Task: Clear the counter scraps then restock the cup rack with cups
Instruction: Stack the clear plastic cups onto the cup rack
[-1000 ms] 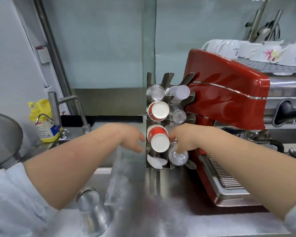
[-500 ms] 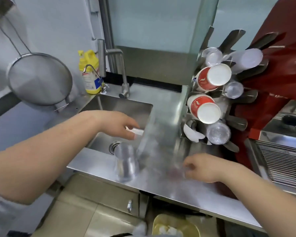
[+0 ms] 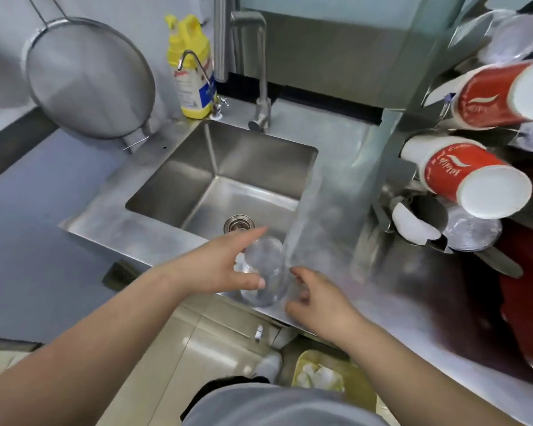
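My left hand (image 3: 219, 265) reaches around a clear glass (image 3: 263, 273) that stands on the steel counter's front edge (image 3: 336, 265), with the index finger behind it and the thumb in front. A white scrap (image 3: 239, 262) sits between that palm and the glass. My right hand (image 3: 317, 298) rests on the counter just right of the glass, fingers loosely curled, nothing visible in it. The cup rack (image 3: 413, 167) on the right holds two stacks of red paper cups (image 3: 462, 173), clear plastic cups (image 3: 471, 232) and white lids (image 3: 413, 224).
The sink (image 3: 197, 167) with its tap (image 3: 260, 72) lies behind the glass. A yellow bottle (image 3: 191, 66) and a hanging strainer (image 3: 86, 78) are at the back left. A glass partition (image 3: 326, 195) rises beside the rack. Below the counter stands a bin (image 3: 320, 376) with white scraps.
Both hands came away from the rack and down to the counter's front edge. My left hand, carrying the white scrap, has moved to the glass, and the view has tilted down.
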Demonstrator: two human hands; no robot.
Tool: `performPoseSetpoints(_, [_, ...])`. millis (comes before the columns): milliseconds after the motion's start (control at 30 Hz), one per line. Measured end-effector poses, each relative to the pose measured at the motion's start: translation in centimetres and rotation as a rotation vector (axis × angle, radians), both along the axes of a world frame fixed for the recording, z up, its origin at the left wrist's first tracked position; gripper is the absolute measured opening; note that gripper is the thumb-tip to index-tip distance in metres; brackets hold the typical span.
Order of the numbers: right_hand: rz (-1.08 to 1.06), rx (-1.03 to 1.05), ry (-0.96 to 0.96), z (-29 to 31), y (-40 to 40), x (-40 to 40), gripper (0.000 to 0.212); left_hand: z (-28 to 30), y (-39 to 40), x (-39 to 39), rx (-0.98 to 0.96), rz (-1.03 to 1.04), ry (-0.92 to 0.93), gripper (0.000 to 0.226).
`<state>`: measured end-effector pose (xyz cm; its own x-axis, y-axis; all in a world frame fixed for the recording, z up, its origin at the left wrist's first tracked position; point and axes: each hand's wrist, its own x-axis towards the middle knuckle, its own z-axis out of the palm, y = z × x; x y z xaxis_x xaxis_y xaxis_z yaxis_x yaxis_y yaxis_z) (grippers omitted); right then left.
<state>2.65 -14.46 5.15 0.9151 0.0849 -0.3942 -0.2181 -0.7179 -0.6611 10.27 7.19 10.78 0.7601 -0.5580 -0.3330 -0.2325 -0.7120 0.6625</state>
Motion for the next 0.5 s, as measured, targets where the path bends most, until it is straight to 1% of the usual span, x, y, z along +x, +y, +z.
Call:
performPoseSetpoints(67, [-0.024, 0.029, 0.007, -0.7, 0.3, 0.2, 0.07, -1.4, 0.2, -0.1, -0.096, 0.061, 0.034, 0.096])
performPoseSetpoints(167, [-0.013, 0.046, 0.007, -1.9, 0.7, 0.4, 0.076, -3.3, 0.3, -0.4, -0.184, 0.118, 0.056, 0.096])
performPoseSetpoints(267, [-0.02, 0.076, 0.031, -3.1, 1.2, 0.5, 0.075, -4.9, 0.2, -0.7, -0.262, 0.139, 0.077, 0.078])
performPoseSetpoints(367, [-0.053, 0.097, 0.039, -3.8, 1.5, 0.3, 0.071, -6.3, 0.1, -1.1, -0.293, 0.194, 0.114, 0.072])
performPoseSetpoints(433, [-0.081, 0.105, 0.036, -3.8, 1.6, 0.3, 0.071, -7.3, 0.1, -1.3, -0.305, 0.238, 0.131, 0.074])
performPoseSetpoints(500, [-0.096, 0.104, 0.021, -4.0, 1.7, 0.5, 0.068, -7.9, -0.1, -1.5, -0.279, 0.256, 0.108, 0.078])
